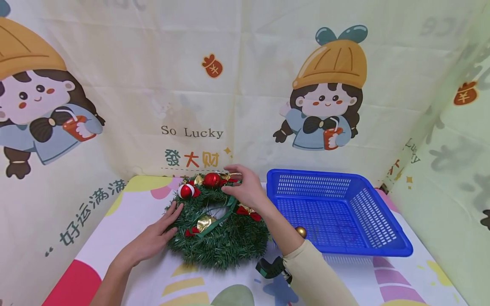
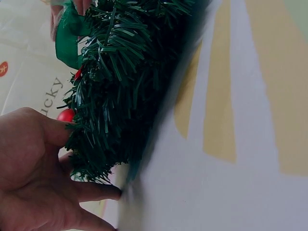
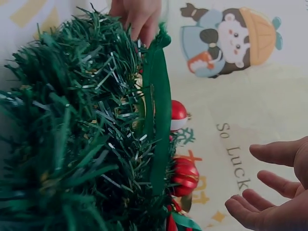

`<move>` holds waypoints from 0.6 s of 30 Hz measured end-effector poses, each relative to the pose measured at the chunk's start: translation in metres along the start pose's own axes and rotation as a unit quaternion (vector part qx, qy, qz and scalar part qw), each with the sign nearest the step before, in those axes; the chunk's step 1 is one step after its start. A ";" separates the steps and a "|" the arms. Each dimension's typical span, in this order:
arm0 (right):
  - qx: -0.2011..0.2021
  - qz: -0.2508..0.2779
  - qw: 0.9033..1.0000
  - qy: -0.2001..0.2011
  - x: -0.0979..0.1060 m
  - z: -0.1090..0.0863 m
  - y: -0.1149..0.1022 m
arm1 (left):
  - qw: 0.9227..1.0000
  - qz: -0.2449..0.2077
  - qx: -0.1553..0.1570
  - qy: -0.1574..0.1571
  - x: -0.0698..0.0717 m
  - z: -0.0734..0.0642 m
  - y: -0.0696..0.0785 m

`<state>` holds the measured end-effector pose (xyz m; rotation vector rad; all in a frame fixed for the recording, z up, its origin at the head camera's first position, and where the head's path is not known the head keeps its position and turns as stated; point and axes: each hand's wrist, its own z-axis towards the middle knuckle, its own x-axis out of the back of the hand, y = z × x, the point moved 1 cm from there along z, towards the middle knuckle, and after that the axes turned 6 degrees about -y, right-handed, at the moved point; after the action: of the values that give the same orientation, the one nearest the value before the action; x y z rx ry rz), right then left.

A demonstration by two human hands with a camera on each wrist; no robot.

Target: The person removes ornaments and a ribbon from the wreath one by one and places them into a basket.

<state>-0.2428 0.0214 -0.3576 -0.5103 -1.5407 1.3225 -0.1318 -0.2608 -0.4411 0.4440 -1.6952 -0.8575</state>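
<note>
A green artificial Christmas wreath [image 1: 226, 253] lies on the table, trimmed with a shiny red ball [image 1: 212, 180], a red-and-white ball [image 1: 186, 191], a gold bell [image 1: 205, 222] and red bows. A green ribbon [image 3: 161, 120] runs across its top. Against the wreath's left side rests my left hand [image 1: 155, 238], its fingers spread along the needles. My right hand [image 1: 246, 189] hovers over the far right part of the wreath, fingers loosely bent and nothing between them. In the right wrist view this hand [image 3: 284, 192] stands apart from the needles and ornaments.
A blue plastic basket [image 1: 317, 172] stands to the right of the wreath, with a gold ball [image 1: 301, 232] inside its near left corner. Partly behind my right sleeve, a dark green and black object [image 1: 269, 268] lies on the table. A printed cloth backdrop [image 1: 245, 106] rises behind.
</note>
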 end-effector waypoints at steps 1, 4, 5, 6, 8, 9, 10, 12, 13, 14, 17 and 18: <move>-0.006 0.003 1.000 -0.001 -0.001 0.003 0.000 | 1.000 0.000 0.000 0.000 0.000 0.000 0.000; -0.026 0.008 1.000 -0.006 -0.004 0.012 0.000 | 1.000 0.003 -0.002 0.001 0.000 0.000 0.001; -0.031 0.011 0.999 -0.009 -0.004 0.015 0.000 | 1.000 0.004 -0.002 0.001 0.000 0.000 0.001; -0.035 0.012 0.999 -0.012 -0.005 0.018 0.000 | 1.000 0.005 -0.002 0.001 0.000 -0.001 0.001; -0.044 0.009 0.999 -0.018 -0.008 0.023 0.000 | 1.000 0.007 -0.003 0.001 0.001 -0.001 0.001; -0.048 0.005 0.999 -0.021 -0.009 0.025 0.000 | 1.000 0.007 -0.003 0.002 0.001 -0.001 0.000; -0.052 0.002 0.998 -0.025 -0.010 0.027 0.000 | 1.000 0.006 -0.003 0.002 0.001 -0.001 0.000; -0.061 -0.004 0.998 -0.033 -0.012 0.033 0.001 | 1.000 0.006 -0.004 0.002 0.001 -0.001 0.000; -0.067 -0.006 0.997 -0.036 -0.013 0.035 0.002 | 1.000 0.005 -0.004 0.002 0.001 -0.001 0.000; -0.072 -0.009 0.997 -0.038 -0.014 0.038 0.002 | 1.000 0.004 -0.004 0.002 0.001 -0.001 0.000; -0.085 -0.014 0.995 -0.043 -0.016 0.045 0.006 | 1.000 0.001 -0.004 0.002 0.000 -0.001 0.001; -0.087 -0.018 0.995 -0.043 -0.017 0.047 0.008 | 1.000 -0.001 -0.003 0.002 -0.001 -0.001 0.001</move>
<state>-0.2788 -0.0131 -0.3671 -0.5382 -1.7378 1.2027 -0.1309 -0.2600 -0.4408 0.4421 -1.6882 -0.8621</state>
